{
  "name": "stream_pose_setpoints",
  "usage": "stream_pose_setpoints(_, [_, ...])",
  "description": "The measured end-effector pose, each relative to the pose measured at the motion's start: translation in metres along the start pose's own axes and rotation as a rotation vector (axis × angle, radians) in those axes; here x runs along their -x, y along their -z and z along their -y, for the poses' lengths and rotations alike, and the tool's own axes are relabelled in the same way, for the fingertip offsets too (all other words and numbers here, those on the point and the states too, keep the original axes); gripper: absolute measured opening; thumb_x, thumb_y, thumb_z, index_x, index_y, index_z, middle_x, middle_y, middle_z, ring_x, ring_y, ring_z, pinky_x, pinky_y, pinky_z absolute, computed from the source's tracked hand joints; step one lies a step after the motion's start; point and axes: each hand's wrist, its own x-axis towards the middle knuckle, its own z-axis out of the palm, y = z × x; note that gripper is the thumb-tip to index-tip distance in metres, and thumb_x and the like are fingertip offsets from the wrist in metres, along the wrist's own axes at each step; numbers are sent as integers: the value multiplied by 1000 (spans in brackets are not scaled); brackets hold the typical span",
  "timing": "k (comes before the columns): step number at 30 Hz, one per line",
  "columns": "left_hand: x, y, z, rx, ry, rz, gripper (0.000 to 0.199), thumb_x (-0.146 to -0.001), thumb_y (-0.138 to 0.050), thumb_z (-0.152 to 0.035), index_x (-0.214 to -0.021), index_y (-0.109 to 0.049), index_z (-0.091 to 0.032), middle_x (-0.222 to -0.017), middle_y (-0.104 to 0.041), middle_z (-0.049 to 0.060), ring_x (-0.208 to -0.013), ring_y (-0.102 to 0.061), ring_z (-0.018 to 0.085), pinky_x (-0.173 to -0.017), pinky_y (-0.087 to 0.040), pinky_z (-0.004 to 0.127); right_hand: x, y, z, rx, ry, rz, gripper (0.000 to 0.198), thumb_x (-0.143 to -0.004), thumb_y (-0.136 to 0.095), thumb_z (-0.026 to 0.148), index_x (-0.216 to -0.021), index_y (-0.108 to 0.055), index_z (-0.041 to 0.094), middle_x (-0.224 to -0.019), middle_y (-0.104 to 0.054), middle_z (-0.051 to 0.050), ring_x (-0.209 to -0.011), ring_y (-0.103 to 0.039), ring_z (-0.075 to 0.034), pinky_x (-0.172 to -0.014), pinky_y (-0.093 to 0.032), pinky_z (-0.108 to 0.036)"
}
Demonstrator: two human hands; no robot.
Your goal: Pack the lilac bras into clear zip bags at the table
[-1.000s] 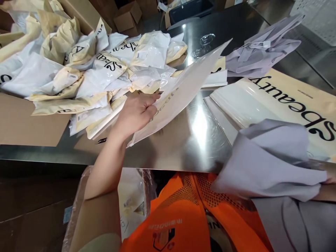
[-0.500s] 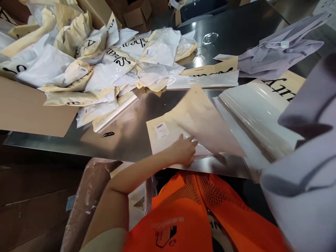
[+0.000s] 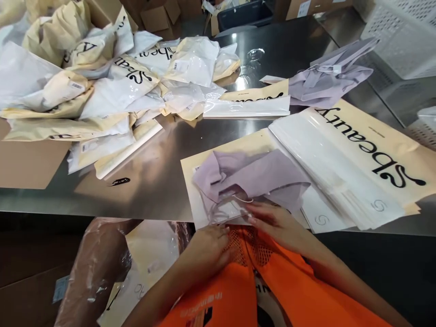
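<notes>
Lavender fabric garment [image 3: 254, 175], on cream-and-white plastic mailer [image 3: 258, 140]. My right grip [image 3: 277, 222]: fingers extended at garment's edge; my left grip [image 3: 209, 245]: curled. Pinching, either side: I cannot tell.

"What's the tabletop [image 3: 170, 168] like?"
"Shiny metal."
"What lies on it?"
"Filled bags [image 3: 136, 88] heaped at left, a stack of flat bags [image 3: 316, 154] at right, purple cloth [image 3: 330, 75] beyond that, and a single bag [image 3: 254, 141] at the near edge."
</notes>
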Motion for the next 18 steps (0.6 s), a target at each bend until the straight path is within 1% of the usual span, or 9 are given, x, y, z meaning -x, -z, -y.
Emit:
stream_pose_setpoints(1, [5,7,4,14,49,-19,19,-95,-53,-28,-89,-70,-21,-90,-76,4,-84,-72,19,-74,-55,30,7,9,3,157,34,-8,32,-93,-59,49,-89,-77,23,-90,-75,-5,-81,-70,-22,-73,-55,-31])
stream_pose_setpoints(3, [3,21,15,-28,179,-148,30,-98,-46,-28,-77,-67,-22,-70,-70,1,-67,-67,17,-62,-49,29,8,24,10,422,139,-180,36,-96,-56,47,-77,-74,22,-73,-71,-4,-63,-64,-18,-60,-48,-29])
stream_pose_setpoints(4, [-5,27,21,-75,234,-233,31,-99,-45,-30,-79,-67,-22,-72,-70,2,-68,-67,18,-63,-48,29,2,28,12,531,217,-278,32,-95,-57,45,-83,-75,22,-78,-72,-5,-67,-65,-20,-61,-49,-30])
stream_pose_setpoints(6, [-29,37,32,-175,314,-345,24,-98,-51,-34,-95,-70,-21,-92,-73,7,-86,-68,22,-73,-50,32,-20,29,14,714,383,-343,27,-91,-63,36,-111,-74,21,-108,-72,-11,-97,-67,-27,-80,-52,-37])
stream_pose_setpoints(7, [-42,41,37,-217,347,-349,24,-95,-56,-37,-107,-69,-20,-104,-72,10,-95,-67,25,-78,-51,33,-33,28,12,786,433,-301,36,-89,-64,30,-123,-70,19,-119,-69,-13,-110,-63,-31,-90,-51,-41])
stream_pose_setpoints(9, [-64,46,44,-258,392,-280,38,-89,-67,-38,-121,-64,-18,-117,-68,13,-106,-64,28,-84,-51,36,-54,25,6,849,451,-183,44,-87,-64,21,-131,-65,17,-121,-67,-15,-116,-60,-32,-98,-47,-47])
stream_pose_setpoints(11, [-74,50,49,-209,396,-191,29,-88,-67,-34,-113,-67,-19,-111,-69,11,-104,-64,28,-83,-50,35,-62,26,-1,760,452,-155,32,-89,-65,22,-120,-71,19,-107,-69,-13,-105,-63,-28,-93,-50,-43])
stream_pose_setpoints(14, [-67,51,60,19,380,-183,13,-92,-57,-27,-89,-68,-20,-92,-71,6,-92,-64,22,-79,-48,31,-53,40,-6,442,513,-280,14,-87,-72,34,-95,-74,23,-102,-68,-8,-98,-64,-22,-86,-52,-36])
stream_pose_setpoints(18, [-41,50,96,537,538,-497,23,-88,-55,-41,-85,-64,-20,-77,-67,2,-71,-60,17,-69,-47,28,-40,70,-4,-252,497,-663,25,-85,-75,40,-79,-61,20,-103,-69,-5,-97,-67,-20,-82,-54,-34])
